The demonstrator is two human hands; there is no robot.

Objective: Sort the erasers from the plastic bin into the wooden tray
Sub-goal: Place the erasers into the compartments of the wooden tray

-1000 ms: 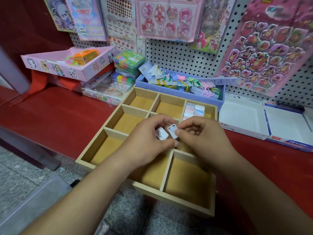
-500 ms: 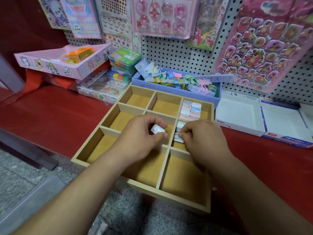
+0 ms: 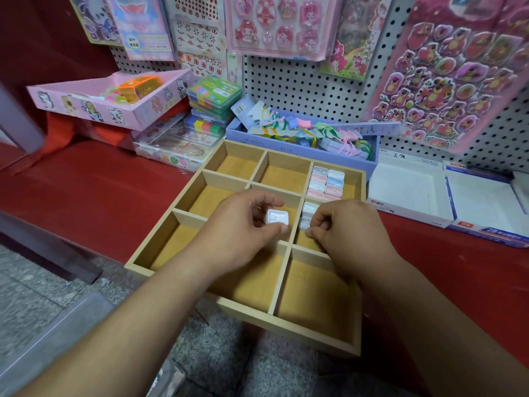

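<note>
The wooden tray [image 3: 286, 322] with nine compartments lies on the red counter. My left hand [image 3: 240, 233] hovers over its centre and pinches a white eraser [image 3: 276, 216] between thumb and fingers. My right hand [image 3: 352, 233] reaches down into the middle right compartment. Its curled fingertips pinch the nearest eraser of a short row of white erasers [image 3: 308, 211] standing there. The far right compartment holds several pink, blue and white erasers [image 3: 327, 181] in two neat rows. The other compartments show bare wood.
A clear plastic bin's rim [image 3: 65, 325] shows at the lower left, below the counter edge. Behind the tray stands a purple box [image 3: 375, 159] of coloured clips. White open boxes [image 3: 412, 193] lie at the right and a pink box [image 3: 94, 107] at the left. A pegboard hung with stickers rises behind.
Both hands came apart and moved down over the tray. My right hand carried its eraser into the middle right compartment, while my left hand kept its white eraser.
</note>
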